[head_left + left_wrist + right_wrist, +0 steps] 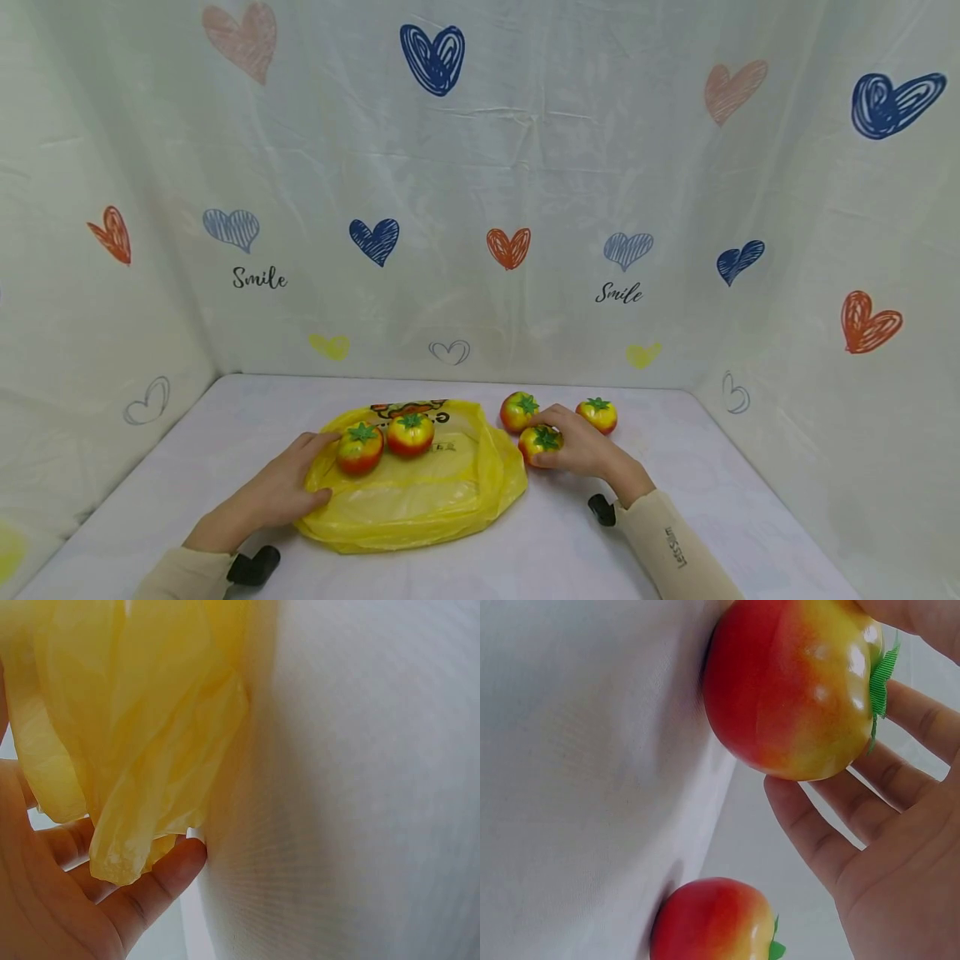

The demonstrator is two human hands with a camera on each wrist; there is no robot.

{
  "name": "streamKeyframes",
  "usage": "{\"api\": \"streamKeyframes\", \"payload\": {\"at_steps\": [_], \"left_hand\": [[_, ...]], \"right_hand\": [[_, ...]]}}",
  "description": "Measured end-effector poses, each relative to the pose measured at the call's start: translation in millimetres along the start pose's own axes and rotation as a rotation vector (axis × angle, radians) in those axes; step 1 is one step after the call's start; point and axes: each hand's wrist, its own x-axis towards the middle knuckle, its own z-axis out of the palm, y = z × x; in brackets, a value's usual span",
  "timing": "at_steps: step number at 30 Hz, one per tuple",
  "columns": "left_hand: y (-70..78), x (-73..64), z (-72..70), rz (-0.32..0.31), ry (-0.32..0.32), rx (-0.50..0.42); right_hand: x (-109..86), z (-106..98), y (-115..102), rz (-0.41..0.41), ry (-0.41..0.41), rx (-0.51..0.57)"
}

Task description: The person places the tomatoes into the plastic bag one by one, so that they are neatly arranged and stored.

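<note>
We grip a toy tomato (537, 447) in our right hand (583, 443) while our left hand (273, 485), spread loosely, touches a yellow plastic bag (405, 500).

"Smile" twice on the backdrop (450, 183); "LetsSlim" on the right sleeve (678, 550); lettering on the yellow bag (405, 504) unclear

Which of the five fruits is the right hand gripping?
The frontmost fruit right of the yellow bag; the right hand has thumb and fingers around it. Two others sit farther back, another two on the bag.
</note>
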Motion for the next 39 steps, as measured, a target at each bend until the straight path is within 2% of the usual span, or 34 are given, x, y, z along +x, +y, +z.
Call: {"api": "streamKeyframes", "payload": {"at_steps": [17, 39], "left_hand": [[-1.8, 1.5, 1.6, -0.013, -0.001, 0.004], [-1.0, 0.4, 1.6, -0.031, -0.011, 0.002]], "right_hand": [[-0.5, -2, -3, 0.014, 0.007, -0.016], [-2.5, -10, -13, -0.05, 0.065, -0.031]]}}
